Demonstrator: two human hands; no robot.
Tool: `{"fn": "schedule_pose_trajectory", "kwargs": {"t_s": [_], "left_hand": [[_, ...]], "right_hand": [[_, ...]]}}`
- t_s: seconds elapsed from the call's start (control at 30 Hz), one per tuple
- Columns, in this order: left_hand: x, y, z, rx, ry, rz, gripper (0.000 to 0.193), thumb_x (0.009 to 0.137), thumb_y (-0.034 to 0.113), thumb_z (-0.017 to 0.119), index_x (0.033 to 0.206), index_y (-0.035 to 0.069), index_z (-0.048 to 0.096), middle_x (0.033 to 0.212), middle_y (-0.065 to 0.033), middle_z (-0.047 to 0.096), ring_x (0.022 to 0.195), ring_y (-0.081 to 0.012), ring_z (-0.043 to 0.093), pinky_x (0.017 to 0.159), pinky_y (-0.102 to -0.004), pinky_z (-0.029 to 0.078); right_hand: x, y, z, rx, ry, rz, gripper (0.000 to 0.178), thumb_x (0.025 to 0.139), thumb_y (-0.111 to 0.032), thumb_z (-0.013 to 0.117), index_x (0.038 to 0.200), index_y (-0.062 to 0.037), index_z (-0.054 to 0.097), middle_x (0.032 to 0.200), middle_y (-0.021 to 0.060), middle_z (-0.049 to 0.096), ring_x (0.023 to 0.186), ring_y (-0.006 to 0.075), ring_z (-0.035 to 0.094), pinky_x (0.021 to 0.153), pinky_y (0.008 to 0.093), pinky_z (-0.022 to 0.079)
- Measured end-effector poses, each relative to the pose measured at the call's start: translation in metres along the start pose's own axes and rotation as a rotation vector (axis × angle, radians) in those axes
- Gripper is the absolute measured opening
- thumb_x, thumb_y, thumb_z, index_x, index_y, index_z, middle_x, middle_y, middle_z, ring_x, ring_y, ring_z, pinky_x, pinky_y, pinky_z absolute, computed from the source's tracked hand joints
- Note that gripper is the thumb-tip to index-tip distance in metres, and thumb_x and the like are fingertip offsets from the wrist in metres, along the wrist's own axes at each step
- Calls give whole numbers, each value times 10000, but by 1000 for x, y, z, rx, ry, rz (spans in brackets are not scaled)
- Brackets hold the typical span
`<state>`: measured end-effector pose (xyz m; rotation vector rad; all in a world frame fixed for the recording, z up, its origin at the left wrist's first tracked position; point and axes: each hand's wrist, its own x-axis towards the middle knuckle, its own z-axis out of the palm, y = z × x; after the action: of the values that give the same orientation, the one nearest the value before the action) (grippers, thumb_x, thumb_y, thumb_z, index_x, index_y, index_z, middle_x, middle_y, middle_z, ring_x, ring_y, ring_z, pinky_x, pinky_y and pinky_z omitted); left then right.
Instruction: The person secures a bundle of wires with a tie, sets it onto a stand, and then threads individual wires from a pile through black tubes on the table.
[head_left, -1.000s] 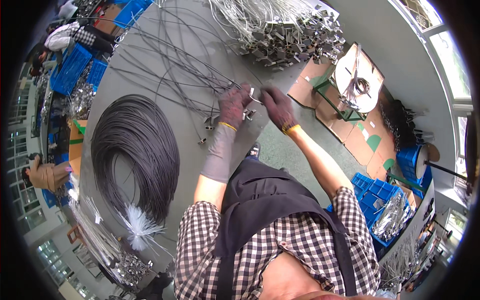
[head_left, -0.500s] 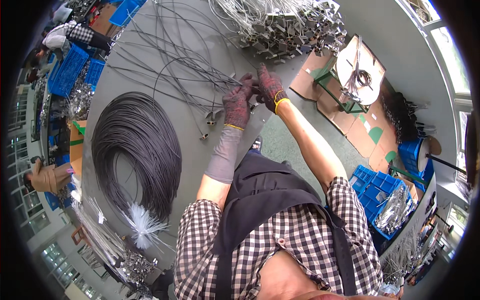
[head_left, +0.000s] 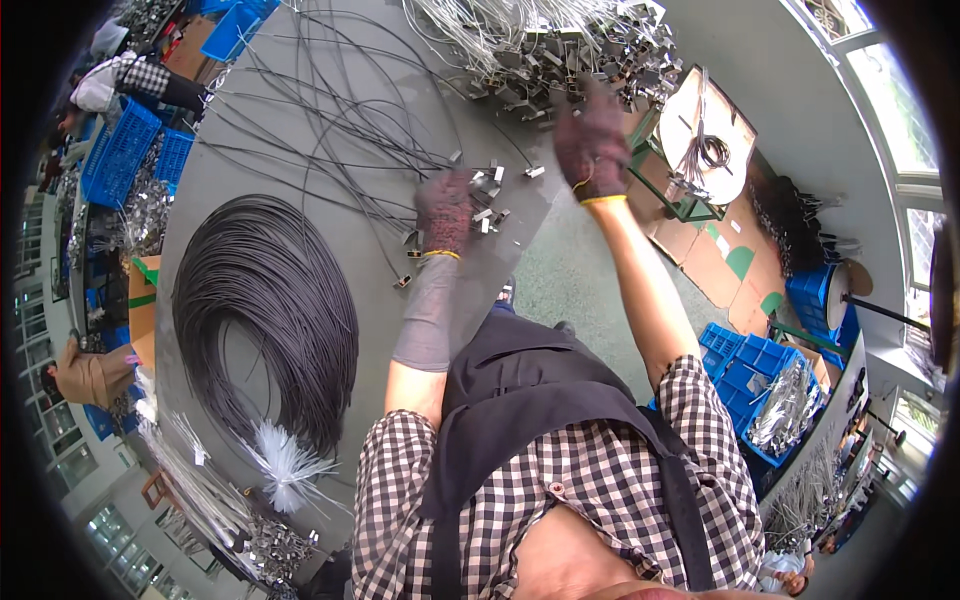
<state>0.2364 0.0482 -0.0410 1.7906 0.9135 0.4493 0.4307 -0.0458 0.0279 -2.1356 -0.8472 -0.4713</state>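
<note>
My left hand, in a dark red and grey knit glove, is closed over a bunch of thin black cables on the grey table. Small metal end pieces stick out beside its fingers. One cable with a metal end lies apart to the right. My right hand, gloved alike and smeared by motion, is at the near edge of a heap of metal brackets with pale wires. Its fingers are too blurred to show whether they hold anything.
A big coil of black cable lies on the left of the table. Right of it stand a green-framed stand with a white disc, flattened cardboard and blue crates. Other people work at the far left.
My right hand has moved away from my left hand, up and right to the bracket heap. My left hand has shifted slightly left and down, uncovering several metal cable ends.
</note>
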Motion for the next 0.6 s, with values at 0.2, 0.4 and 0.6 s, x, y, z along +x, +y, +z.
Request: {"fn": "schedule_pose_trajectory", "kwargs": {"t_s": [0.2,0.4,0.6], "left_hand": [[12,-27,-15,629,638,369,321,929,356,606,903,45,681,756,-93,665,701,-175,638,653,-328,495],[-10,0,15,-84,163,-33,335,907,361,669,837,34,687,645,16,595,567,-61,525,536,-247,430],[-25,-4,37,-752,-141,-286,243,929,238,646,1037,20,645,735,-38,617,552,-100,561,498,-266,498]], "right_hand": [[41,13,-8,-313,-276,104,381,855,-319,607,1166,-99,586,1091,237,611,1036,417,572,840,503,494],[8,33,-28,-140,-453,232,362,822,-347,625,883,7,667,925,233,670,860,392,650,789,444,516],[-184,98,-137,167,-708,771,753,713,-238,716,1359,22,430,848,162,696,768,239,681,751,325,525]]}}
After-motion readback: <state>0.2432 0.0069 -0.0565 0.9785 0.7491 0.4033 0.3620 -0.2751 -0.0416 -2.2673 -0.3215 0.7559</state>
